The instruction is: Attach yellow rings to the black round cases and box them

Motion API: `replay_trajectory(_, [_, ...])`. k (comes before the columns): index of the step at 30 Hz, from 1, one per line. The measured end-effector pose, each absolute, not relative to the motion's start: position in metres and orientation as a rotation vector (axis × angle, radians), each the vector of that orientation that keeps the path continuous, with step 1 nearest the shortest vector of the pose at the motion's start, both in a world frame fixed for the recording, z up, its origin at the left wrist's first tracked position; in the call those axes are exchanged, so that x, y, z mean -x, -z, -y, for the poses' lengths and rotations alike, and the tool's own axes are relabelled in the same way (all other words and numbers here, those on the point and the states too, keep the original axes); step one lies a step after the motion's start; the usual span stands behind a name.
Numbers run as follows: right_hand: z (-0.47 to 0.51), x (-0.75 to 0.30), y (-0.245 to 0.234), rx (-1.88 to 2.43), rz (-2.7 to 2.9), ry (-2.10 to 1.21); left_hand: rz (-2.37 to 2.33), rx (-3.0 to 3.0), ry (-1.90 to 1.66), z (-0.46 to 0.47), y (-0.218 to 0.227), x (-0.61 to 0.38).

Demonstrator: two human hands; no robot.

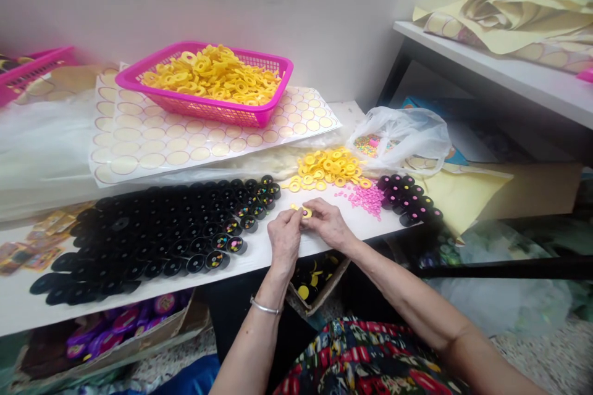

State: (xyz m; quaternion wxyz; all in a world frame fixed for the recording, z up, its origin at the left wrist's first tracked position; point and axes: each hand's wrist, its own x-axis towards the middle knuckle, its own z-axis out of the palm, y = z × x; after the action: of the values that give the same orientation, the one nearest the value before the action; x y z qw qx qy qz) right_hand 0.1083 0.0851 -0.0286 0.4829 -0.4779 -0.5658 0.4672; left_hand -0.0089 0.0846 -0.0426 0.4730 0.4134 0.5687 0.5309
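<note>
Near the front edge of the white table, my left hand (286, 236) and my right hand (328, 222) meet with fingertips pinched on a small yellow plastic ring (307, 213). Its centre looks dark, and fingers cover part of it. Just behind my hands lies a pile of yellow rings (330, 166). Small pink pieces (365, 197) are spread to the right of that pile. Left of my hands stand many black round cups (162, 228) in rows, the nearest ones with coloured bits inside. A cluster of black pieces with pink or yellow centres (407, 199) sits at the right.
A pink basket (273, 112) full of yellow rings rests on sticker sheets (139, 136) at the back. A clear plastic bag (407, 129) holds tiny coloured beads. Cardboard boxes (319, 302) stand below the table edge. A higher white shelf (491, 65) is at right.
</note>
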Motion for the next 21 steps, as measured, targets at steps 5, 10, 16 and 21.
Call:
replay_trajectory(5, [-0.086, -0.105, 0.024, 1.295, 1.114, -1.307, -1.337, -0.938, -1.306, -0.084, 0.044, 0.006])
replay_trajectory(10, [-0.091, -0.100, 0.026, 1.335, 1.119, -1.224, -1.299, -0.769, -1.353, -0.084, 0.039, 0.000])
replay_trajectory(16, [-0.089, -0.096, 0.025, 1.388, 0.972, -1.357, -1.280, -0.789, -1.369, -0.083, 0.041, -0.005])
replay_trajectory(21, [-0.090, -0.093, 0.024, 1.400, 0.896, -1.375, -1.340, -0.845, -1.379, -0.090, 0.051, -0.005])
